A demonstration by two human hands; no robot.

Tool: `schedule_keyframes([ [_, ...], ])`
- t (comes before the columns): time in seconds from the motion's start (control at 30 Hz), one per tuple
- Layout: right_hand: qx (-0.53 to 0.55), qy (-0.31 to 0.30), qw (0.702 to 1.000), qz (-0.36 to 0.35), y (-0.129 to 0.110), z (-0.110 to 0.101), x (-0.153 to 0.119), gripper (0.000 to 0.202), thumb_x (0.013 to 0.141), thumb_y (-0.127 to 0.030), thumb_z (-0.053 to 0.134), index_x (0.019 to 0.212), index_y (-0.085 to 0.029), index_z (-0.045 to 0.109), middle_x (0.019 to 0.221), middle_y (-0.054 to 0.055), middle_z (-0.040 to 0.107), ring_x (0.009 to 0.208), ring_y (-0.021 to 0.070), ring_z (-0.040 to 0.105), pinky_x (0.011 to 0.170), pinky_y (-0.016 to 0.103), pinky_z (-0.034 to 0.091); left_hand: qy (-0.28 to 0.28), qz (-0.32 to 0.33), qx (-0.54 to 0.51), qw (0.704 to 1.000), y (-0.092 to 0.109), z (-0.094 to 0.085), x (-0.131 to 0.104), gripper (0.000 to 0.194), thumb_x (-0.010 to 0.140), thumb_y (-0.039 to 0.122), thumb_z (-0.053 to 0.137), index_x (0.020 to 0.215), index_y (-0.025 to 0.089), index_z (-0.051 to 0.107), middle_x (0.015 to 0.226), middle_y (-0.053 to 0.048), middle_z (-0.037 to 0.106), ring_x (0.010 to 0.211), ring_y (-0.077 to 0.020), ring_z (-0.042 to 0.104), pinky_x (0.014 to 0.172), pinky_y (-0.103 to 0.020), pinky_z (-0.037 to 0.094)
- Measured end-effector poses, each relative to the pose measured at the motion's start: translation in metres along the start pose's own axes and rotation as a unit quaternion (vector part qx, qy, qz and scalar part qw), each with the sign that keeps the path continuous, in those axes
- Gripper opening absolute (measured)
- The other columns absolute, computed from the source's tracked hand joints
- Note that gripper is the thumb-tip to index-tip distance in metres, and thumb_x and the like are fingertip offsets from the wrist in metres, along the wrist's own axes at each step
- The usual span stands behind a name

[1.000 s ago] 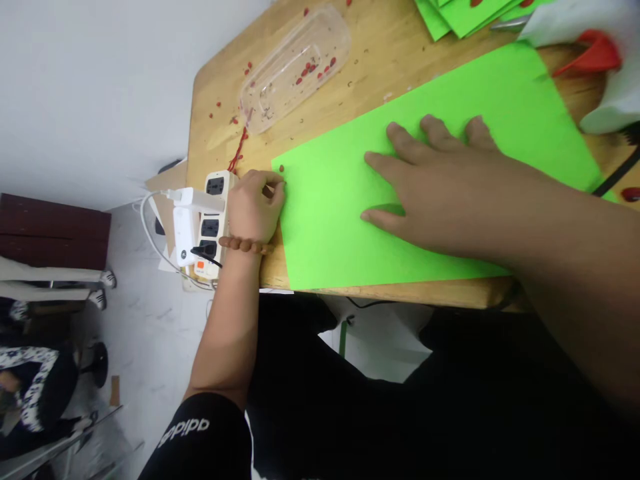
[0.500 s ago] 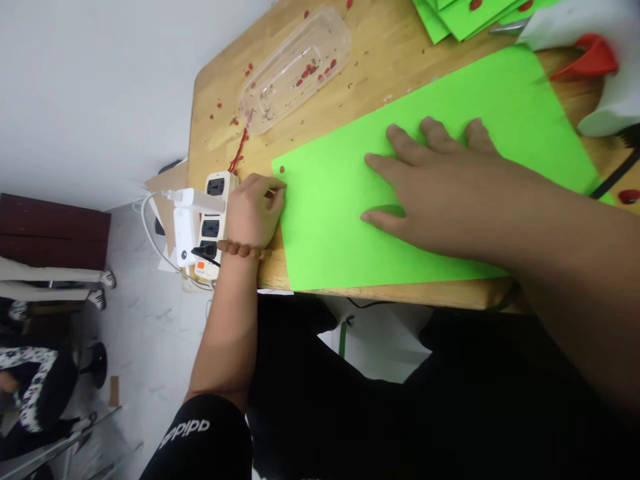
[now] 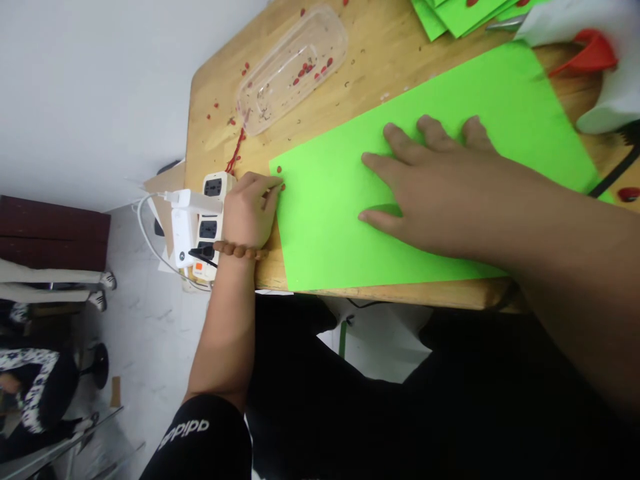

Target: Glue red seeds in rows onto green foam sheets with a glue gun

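The right hand [image 3: 443, 177] lies palm down with fingers spread across a bright green sheet of paper [image 3: 327, 220], which rests on the wooden table [image 3: 375, 77] along its near edge. The left hand [image 3: 250, 207], a brown bead bracelet [image 3: 240, 251] at its wrist, brings thumb and forefinger together at the sheet's left edge, beside a small red piece [image 3: 283, 187] — whether the fingertips grip it cannot be told. Another red dot [image 3: 279, 169] sits near the corner. Just beside the left hand is a power strip [image 3: 208, 229]; farther back, a clear plastic tray [image 3: 280, 90] contains red pieces. Green sheets [image 3: 465, 15] and a white hot-glue gun [image 3: 603, 113] — its trigger red — lie toward the right.
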State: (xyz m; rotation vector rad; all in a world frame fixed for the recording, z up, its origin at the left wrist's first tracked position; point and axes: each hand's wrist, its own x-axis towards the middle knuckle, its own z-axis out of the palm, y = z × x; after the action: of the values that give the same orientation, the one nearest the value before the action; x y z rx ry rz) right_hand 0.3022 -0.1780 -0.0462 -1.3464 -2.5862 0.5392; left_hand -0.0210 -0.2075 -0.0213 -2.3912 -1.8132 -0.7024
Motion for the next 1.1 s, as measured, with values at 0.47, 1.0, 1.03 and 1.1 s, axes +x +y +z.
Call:
schedule_keyframes([
  [0.47, 0.003, -0.017, 1.0, -0.009, 0.002, -0.003, 0.0016, 0.087, 0.102, -0.073, 0.05, 0.176, -0.028, 0.042, 0.189, 0.013, 0.027, 0.169, 0.0602, 0.022, 0.127, 0.093, 0.017, -0.029, -0.02, -0.016, 0.999, -0.0038, 0.0023, 0.0001, 0.016, 0.103, 0.014, 0.074, 0.109, 0.024, 0.085, 0.108, -0.006, 0.078, 0.097, -0.0207, 0.075, 0.094, -0.037, 0.062],
  [1.0, 0.01, -0.02, 1.0, -0.007, 0.0031, -0.0035, 0.0018, 0.088, 0.104, -0.072, 0.054, 0.177, -0.025, 0.041, 0.191, 0.014, 0.022, 0.17, 0.0603, 0.02, 0.13, 0.089, 0.013, -0.014, -0.033, -0.001, 0.999, 0.0028, -0.0008, 0.0017, 0.016, 0.1, 0.015, 0.076, 0.104, 0.027, 0.085, 0.107, -0.005, 0.081, 0.095, -0.0212, 0.076, 0.093, -0.037, 0.064],
  [1.03, 0.011, -0.021, 1.0, -0.004, 0.0023, -0.0038, 0.0017, 0.088, 0.104, -0.072, 0.054, 0.177, -0.025, 0.041, 0.191, 0.014, 0.022, 0.169, 0.0604, 0.02, 0.13, 0.089, 0.013, -0.015, -0.032, -0.001, 0.999, 0.0027, -0.0004, 0.0018, 0.015, 0.1, 0.015, 0.076, 0.104, 0.027, 0.085, 0.107, -0.005, 0.081, 0.095, -0.0212, 0.076, 0.093, -0.037, 0.064],
  [1.1, 0.015, -0.02, 1.0, 0.0, 0.0008, -0.0039, 0.0013, 0.088, 0.103, -0.071, 0.056, 0.176, -0.024, 0.042, 0.191, 0.015, 0.022, 0.169, 0.0603, 0.02, 0.13, 0.089, 0.013, -0.02, -0.026, 0.0, 0.999, 0.0021, 0.0012, 0.0023, 0.016, 0.1, 0.014, 0.075, 0.103, 0.026, 0.085, 0.106, -0.005, 0.081, 0.096, -0.0212, 0.076, 0.093, -0.036, 0.063],
])
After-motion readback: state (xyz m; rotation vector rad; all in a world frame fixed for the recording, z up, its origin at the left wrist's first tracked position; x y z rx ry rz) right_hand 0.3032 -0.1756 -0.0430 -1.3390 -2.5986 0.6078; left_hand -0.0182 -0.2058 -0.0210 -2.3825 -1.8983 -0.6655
